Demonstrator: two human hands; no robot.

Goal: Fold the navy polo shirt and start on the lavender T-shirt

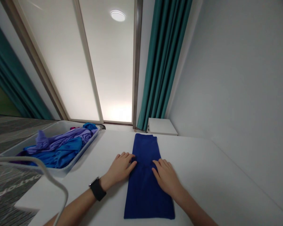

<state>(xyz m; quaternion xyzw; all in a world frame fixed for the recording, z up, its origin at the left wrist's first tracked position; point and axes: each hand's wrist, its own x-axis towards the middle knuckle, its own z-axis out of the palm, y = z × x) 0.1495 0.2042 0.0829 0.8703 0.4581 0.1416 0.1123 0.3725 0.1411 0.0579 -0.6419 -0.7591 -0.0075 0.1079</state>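
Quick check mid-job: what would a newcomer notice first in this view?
The dark blue cloth, folded into a long strip in the middle of the white table, with the left hand at its left edge and the right hand flat on it. To the left, a grey bin holds purple and blue clothes.

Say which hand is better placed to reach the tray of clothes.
Likely left: the left hand rests at the folded blue cloth's left edge, nearer the tray; the right hand lies on the cloth, farther away.
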